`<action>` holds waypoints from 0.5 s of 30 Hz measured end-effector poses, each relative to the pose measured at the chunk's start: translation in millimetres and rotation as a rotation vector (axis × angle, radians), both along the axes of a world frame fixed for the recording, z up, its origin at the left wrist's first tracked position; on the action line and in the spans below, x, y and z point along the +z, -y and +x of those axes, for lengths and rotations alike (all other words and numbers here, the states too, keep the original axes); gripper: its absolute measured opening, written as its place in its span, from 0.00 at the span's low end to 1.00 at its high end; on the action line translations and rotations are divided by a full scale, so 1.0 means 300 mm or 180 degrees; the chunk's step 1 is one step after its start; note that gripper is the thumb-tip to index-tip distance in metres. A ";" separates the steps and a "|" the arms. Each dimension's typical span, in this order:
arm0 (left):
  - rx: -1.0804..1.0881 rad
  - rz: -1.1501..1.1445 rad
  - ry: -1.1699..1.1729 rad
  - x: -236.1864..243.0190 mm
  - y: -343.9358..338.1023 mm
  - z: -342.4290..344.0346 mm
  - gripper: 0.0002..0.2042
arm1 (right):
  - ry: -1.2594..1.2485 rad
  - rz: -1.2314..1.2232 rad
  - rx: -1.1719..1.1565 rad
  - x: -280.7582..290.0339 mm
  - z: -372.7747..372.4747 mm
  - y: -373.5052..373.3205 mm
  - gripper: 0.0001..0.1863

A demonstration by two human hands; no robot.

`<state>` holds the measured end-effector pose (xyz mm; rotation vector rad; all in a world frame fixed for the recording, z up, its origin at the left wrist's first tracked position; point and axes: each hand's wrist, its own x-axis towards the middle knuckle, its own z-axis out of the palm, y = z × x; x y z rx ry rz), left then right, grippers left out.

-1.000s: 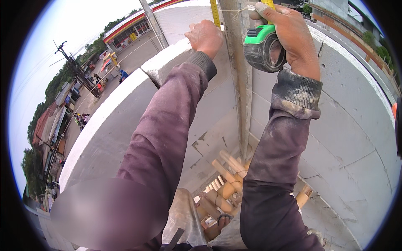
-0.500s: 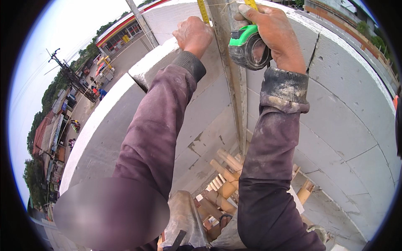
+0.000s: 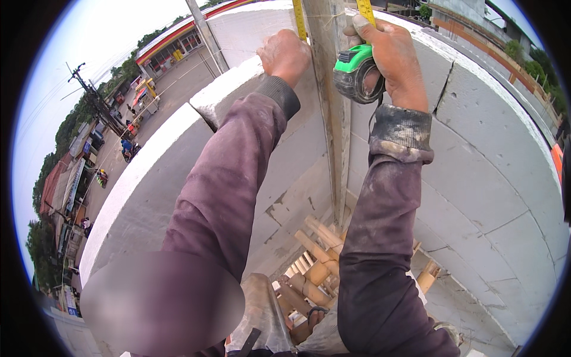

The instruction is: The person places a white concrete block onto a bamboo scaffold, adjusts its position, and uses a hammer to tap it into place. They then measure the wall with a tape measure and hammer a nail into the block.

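Note:
My right hand (image 3: 399,59) grips a green and black tape measure (image 3: 358,77), thumb up near the mouth of its case. From the case a yellow tape blade (image 3: 366,11) runs up out of the picture. My left hand (image 3: 286,58) is closed at the lower end of another stretch of yellow blade, left of an upright grey post (image 3: 326,71); its fingertips are hidden. The post stands in the corner between two pale block walls, with one hand on each side of it. A thin string (image 3: 333,16) crosses the post near its top.
The left block wall (image 3: 143,160) has a gap between blocks along its top; the right block wall (image 3: 476,131) curves away. Below, bamboo poles (image 3: 318,273) crisscross near my legs. A slim grey pole (image 3: 206,35) rises outside the left wall, above a street with people and vehicles.
The view has shifted slightly, so the walls, post and both hands sit a little lower and farther right in the picture. Both grips look the same.

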<state>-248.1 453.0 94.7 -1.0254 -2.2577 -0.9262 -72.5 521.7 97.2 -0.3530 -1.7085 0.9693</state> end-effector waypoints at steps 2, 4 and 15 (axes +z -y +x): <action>-0.0279 0.0406 -0.0182 -0.004 0.031 0.037 0.12 | -0.0041 -0.0128 0.0070 0.005 -0.004 -0.003 0.19; -0.0645 0.0666 -0.0128 -0.019 0.065 0.107 0.11 | 0.0009 -0.0165 0.0099 0.008 -0.007 -0.002 0.19; -0.1661 -0.0393 -0.1051 0.021 0.172 0.246 0.06 | 0.0078 -0.0825 0.0810 -0.051 0.008 -0.033 0.19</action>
